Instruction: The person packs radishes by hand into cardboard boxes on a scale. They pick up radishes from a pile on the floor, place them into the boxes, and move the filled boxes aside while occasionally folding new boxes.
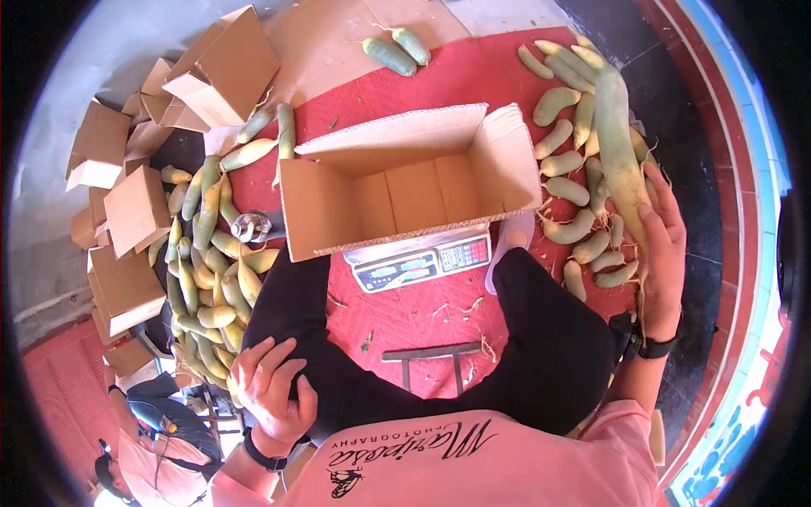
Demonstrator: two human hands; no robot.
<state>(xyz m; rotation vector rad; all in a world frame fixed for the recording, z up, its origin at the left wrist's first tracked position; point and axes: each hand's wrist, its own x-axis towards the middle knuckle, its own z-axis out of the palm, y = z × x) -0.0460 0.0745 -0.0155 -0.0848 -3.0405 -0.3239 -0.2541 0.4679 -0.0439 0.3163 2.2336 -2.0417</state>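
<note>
My right hand (663, 241) is wrapped round the lower, yellowish end of a long pale green radish (619, 139), which points up and away at the right. Below and around it on the red mat lie several shorter green radishes (566, 190). My left hand (274, 389) is over my left thigh, palm up with its fingers loosely spread and nothing in it. Between my knees and beyond them stands an open cardboard box (410, 198) with nothing inside, resting on a scale (422, 266) with a keypad and display.
A large heap of green and yellow radishes (207, 279) lies to the left, beside a glass jar (251, 226). Several cardboard boxes (135, 211) stand behind it. Two radishes (390, 56) lie on cardboard at the far side. Another person (160, 456) is at the lower left.
</note>
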